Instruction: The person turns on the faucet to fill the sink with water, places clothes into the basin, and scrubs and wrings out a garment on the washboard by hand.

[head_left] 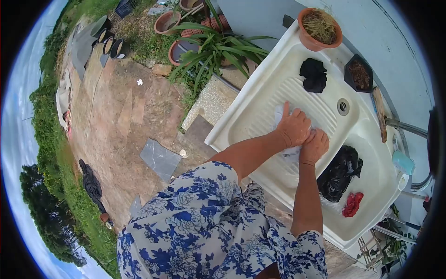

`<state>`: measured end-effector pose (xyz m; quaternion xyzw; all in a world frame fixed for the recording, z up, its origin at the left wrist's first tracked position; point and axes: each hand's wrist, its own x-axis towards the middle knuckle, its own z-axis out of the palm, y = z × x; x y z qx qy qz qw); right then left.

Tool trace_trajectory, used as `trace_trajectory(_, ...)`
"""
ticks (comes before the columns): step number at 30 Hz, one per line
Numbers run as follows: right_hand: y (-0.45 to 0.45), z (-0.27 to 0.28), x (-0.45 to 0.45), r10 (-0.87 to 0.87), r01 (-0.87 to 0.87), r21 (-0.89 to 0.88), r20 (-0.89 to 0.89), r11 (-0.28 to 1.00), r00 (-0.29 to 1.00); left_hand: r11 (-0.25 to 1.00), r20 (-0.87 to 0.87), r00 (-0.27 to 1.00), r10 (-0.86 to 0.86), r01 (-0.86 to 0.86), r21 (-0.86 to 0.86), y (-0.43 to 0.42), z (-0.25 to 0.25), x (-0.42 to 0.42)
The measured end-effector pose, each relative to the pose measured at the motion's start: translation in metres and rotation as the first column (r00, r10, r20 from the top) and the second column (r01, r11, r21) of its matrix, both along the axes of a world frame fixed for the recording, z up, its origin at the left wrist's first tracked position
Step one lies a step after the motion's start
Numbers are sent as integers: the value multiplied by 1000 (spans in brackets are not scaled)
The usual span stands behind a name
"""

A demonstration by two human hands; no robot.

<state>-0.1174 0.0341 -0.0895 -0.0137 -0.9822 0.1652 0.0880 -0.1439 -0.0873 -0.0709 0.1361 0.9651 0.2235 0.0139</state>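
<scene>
My left hand [293, 126] presses down on a wet white cloth [278, 113] on the ribbed washboard [267, 123] of a cream sink. Its thumb sticks out while the fingers curl over the fabric. Right beside it, my right hand [315, 147] is closed on the same cloth, its fingers bunched against the left hand. Part of the white cloth [291, 154] shows below the hands; the rest is covered by them. A crumpled black cloth [313, 75] lies farther up the washboard. In the basin rest a wet black bundle [340, 173] and a small red cloth [352, 204].
A drain [343, 107] sits right of the washboard. Along the sink's edge stand a terracotta pot [320, 30], a black planter [359, 74], a wooden-handled tool [379, 114] and a teal object [403, 162]. A leafy plant [223, 51] grows left of the sink beside stone paving [125, 107].
</scene>
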Motion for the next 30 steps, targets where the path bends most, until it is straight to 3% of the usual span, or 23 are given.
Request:
trace_trajectory(2, -3, -3, -27, -66, 69, -28, 86, 997, 994, 995, -104, 989, 101, -102, -7, 9, -2, -22)
trace_trajectory(4, -6, 2, -28, -199, 205, 44, -110, 978, 974, 959, -306, 914, 266, -218, 183, 14, -5, -25)
trace_trajectory(5, 2, 7, -21, -120, 114, 41, 178, 993, 977, 942, -297, 900, 318, -266, 204, 16, -9, -18)
trace_trajectory(6, 13, 1, -8, -8, 46, -222, 171, 974, 985, 942, -314, 894, 319, -261, 213, 16, -5, -9)
trace_trajectory(7, 25, -4, 8, 110, -31, -469, 144, 883, 983, 972, -117, 976, 183, -162, 172, 9, 3, 8)
trace_trajectory(8, 22, 15, 28, 124, -72, -417, 99, 906, 987, 987, 98, 994, 43, -57, 148, -1, 10, 28)
trace_trajectory(10, -6, 43, 76, 122, -151, -366, -103, 918, 987, 960, -245, 967, -75, 137, 243, -23, 23, 68)
trace_trajectory(11, -3, 21, 99, 168, -218, -296, -183, 930, 969, 961, -246, 966, -76, 137, 240, -30, 16, 74)
trace_trajectory(12, -1, 14, 91, 166, -215, -298, -183, 930, 969, 942, -199, 948, -249, 285, 177, -36, 3, 79)
trace_trajectory(13, 2, 4, 79, 219, -247, -168, -168, 954, 961, 892, -137, 898, -418, 434, 124, -40, -1, 78)
trace_trajectory(14, 6, -3, 71, 265, -272, -35, -131, 962, 955, 886, -123, 895, -429, 444, 133, -30, -8, 67)
trace_trajectory(16, 7, -5, 8, 88, -88, -5, 47, 996, 995, 990, 116, 984, -137, 139, -11, 2, -7, 3)
trace_trajectory(17, 0, 4, -17, -57, 56, 30, 40, 998, 998, 999, -113, 993, 33, -31, 19, 13, -5, -16)
trace_trajectory(18, -5, 2, -28, -58, 57, 28, 38, 998, 998, 978, -326, 922, 208, -188, 92, 20, -3, -25)
trace_trajectory(20, -6, 6, -41, -251, 248, 44, 55, 968, 966, 954, -329, 895, 301, -276, 120, 23, 2, -22)
trace_trajectory(21, -4, 7, -28, -170, 156, 106, 135, 982, 976, 923, -330, 862, 386, -357, 147, 24, 5, -22)
trace_trajectory(22, 8, -5, -12, -22, 30, -58, 136, 998, 990, 922, -336, 859, 387, -355, 154, 21, 2, -12)
trace_trajectory(23, 21, -15, 3, 130, -103, -222, 111, 970, 985, 972, -220, 950, 220, -193, 138, 10, -5, 9)
trace_trajectory(24, 15, 5, 22, 156, -139, -219, 62, 966, 986, 990, -91, 995, 35, -22, 136, -3, -6, 31)
trace_trajectory(26, -5, 29, 74, 177, -167, -218, 28, 962, 984, 964, -304, 944, -131, 193, 183, -30, 16, 67)
trace_trajectory(27, -12, 23, 96, 190, -192, -102, -23, 976, 981, 964, -306, 943, -134, 196, 181, -39, 12, 66)
trace_trajectory(29, -12, 12, 89, 200, -199, 19, -60, 980, 978, 889, -193, 880, -434, 453, 63, -45, -9, 66)
trace_trajectory(30, -7, 7, 60, 144, -144, 23, -13, 989, 989, 926, -97, 928, -359, 367, 85, -31, -13, 44)
